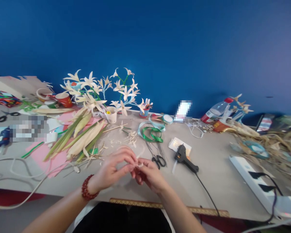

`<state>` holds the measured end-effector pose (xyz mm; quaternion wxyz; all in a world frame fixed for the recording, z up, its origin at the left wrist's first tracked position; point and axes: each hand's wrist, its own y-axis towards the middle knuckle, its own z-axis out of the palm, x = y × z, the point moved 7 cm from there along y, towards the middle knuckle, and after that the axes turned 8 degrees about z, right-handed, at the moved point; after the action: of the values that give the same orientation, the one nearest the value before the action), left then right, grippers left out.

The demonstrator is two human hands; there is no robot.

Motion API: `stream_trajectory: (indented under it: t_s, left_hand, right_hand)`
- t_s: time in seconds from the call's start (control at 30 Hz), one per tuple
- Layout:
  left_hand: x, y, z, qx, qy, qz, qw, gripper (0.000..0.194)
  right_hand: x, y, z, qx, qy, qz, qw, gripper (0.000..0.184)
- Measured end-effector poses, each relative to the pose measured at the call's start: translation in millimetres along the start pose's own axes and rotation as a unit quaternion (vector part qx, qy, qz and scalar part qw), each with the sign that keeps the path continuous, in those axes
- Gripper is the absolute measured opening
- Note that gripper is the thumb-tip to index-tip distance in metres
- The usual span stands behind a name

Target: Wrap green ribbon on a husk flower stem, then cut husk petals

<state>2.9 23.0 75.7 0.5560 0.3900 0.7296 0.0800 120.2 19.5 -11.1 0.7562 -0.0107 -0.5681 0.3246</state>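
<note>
My left hand (118,168), with a red bead bracelet (88,187) at its wrist, meets my right hand (150,176) above the front of the table. Both have their fingertips pinched together on a small pale strip (141,165), which looks like corn husk; most of it is hidden by the fingers. Left of my hands lie corn husks (87,142) in cream and green on pink paper (42,157). Black-handled scissors (158,161) and a black hot glue gun (184,158) lie just right of my right hand.
Husk flowers (126,92) stand at the back by a paper cup (111,116). Green ribbon (152,134) lies mid-table. To the right are a plastic bottle (214,111), a white power strip (254,184) and dry husks (269,142). White cables (24,176) loop across the left side.
</note>
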Motion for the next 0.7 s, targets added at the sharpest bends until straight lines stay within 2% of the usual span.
stream_trajectory:
  t_s: [0.1, 0.17, 0.23, 0.33, 0.47, 0.7]
  left_hand:
    - [10.5, -4.9, -6.6, -0.043, -0.064, -0.126, 0.989, 0.017]
    - [16.1, -9.2, -2.6, -0.017, -0.090, -0.198, 0.976, 0.019]
    - [18.5, -11.1, 4.0, 0.020, -0.110, -0.237, 0.965, 0.019]
    - [20.8, -10.3, 12.0, 0.045, -0.149, -0.258, 0.954, 0.017]
    - [25.4, -12.7, 18.7, 0.058, -0.206, -0.273, 0.938, 0.012]
    - [34.8, -19.9, 8.1, 0.057, -0.123, -0.287, 0.948, 0.013]
  right_hand:
    - [20.9, -13.0, -7.0, -0.089, -0.128, -0.086, 0.984, 0.038]
    - [37.0, -24.4, -6.4, -0.119, -0.169, -0.149, 0.967, 0.034]
    - [45.6, -31.0, -2.2, -0.114, -0.177, -0.177, 0.961, 0.028]
    - [46.9, -30.7, -1.8, -0.115, -0.144, -0.183, 0.966, 0.024]
    - [37.1, -23.1, -14.0, -0.138, -0.052, -0.183, 0.972, 0.022]
    - [28.4, -16.9, -29.0, -0.138, 0.003, -0.173, 0.975, 0.019]
